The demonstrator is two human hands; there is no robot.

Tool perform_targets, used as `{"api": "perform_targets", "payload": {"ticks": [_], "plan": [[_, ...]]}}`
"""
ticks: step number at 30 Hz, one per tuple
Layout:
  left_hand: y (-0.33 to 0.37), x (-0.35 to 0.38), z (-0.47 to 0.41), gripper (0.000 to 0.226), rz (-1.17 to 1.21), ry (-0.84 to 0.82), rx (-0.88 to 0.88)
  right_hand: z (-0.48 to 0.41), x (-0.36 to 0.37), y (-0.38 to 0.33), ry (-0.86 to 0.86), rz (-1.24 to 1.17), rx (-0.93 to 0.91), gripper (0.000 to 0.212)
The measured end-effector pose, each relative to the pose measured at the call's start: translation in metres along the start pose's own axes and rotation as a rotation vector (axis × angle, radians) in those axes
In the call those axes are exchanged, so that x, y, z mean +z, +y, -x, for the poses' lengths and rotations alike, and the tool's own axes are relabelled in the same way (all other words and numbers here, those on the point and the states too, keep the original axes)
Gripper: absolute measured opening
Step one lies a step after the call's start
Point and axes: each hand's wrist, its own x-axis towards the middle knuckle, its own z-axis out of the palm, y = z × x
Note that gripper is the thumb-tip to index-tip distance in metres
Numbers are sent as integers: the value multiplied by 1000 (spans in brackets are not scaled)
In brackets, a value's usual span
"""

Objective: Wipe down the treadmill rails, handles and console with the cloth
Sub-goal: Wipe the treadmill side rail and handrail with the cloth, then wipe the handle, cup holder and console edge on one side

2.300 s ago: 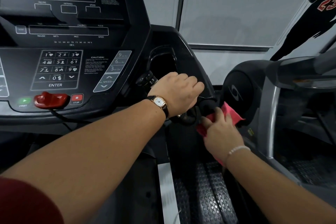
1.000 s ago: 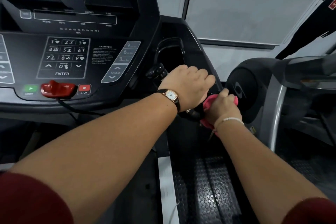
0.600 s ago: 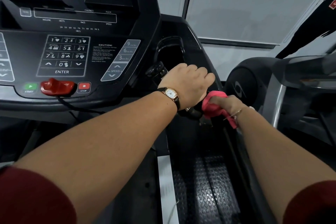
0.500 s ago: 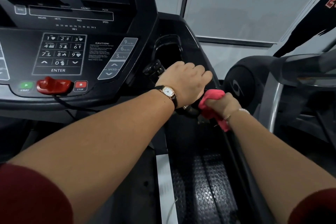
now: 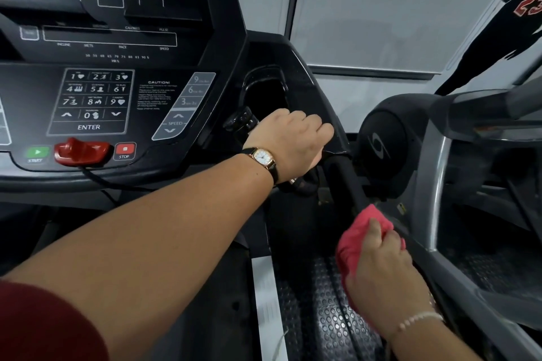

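Lower right of the frame, the right hand (image 5: 381,269) has its fingers curled round a bunched pink cloth (image 5: 356,240), pressing it onto the black side rail (image 5: 347,182), which slopes down from the console's right corner. The cloth looks wrapped partly over the bar, though I cannot tell from here whether it reaches the underside.

At centre frame, the left hand (image 5: 290,141) is closed knuckles-up over the short black handle (image 5: 242,123) beside the cup holder (image 5: 265,91). A gold wristwatch (image 5: 262,157) sits on that wrist. That hand carries no cloth; it looks like a brace.

The job seems to be partway along this rail, with the console (image 5: 117,91) at upper left yet to be judged clean or not.

To do this stretch well, I would:
- close the cloth fully round the bar, so that top, sides and underside all get contact;
- draw it along in one long, firm pull rather than in dabs;
- overlap each pass;
- turn the cloth to a fresh face when it soils.

The joint where the rail meets the console housing probably traps grime and deserves a twist of the wrist.

When the handle's turn comes, the left hand must let go, since its palm covers that grip. Near the console, stay clear of the red safety key (image 5: 82,151) and its cord.
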Motion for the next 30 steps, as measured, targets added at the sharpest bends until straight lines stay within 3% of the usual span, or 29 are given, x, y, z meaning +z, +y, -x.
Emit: {"api": "perform_targets", "payload": {"ticks": [5, 9, 11, 14, 16, 18, 20, 23, 26, 30], "plan": [[1, 0, 0, 12, -24, -8, 2, -56, -4, -28, 142, 67, 44, 58], [2, 1, 1, 12, -11, 17, 6, -103, -4, -38, 43, -3, 21, 71], [2, 1, 1, 11, 2, 20, -1, -108, -16, -40, 38, -181, 46, 61], [1, 1, 1, 12, 66, 0, -15, -106, -33, -31, 88, -600, 76, 28], [0, -5, -2, 18, 255, -5, -50, -99, -37, -23, 193, -836, -9, 16], [-7, -21, -7, 30, 532, -18, -162, -87, -43, -29, 196, -1107, -129, 18], [-21, -38, -12, 35, 655, 8, -268, -75, -44, -48, 24, -1321, -303, 25], [-52, -58, -15, 35, 517, 59, -296, -72, -43, -79, -73, -1239, -438, 52], [-83, -59, -6, 32, 538, 5, -430, -85, -68, -99, -72, -1065, -350, 67], [-106, -45, 16, 27, 581, -72, -547, -87, -93, -131, 125, -729, -415, 82]]}}
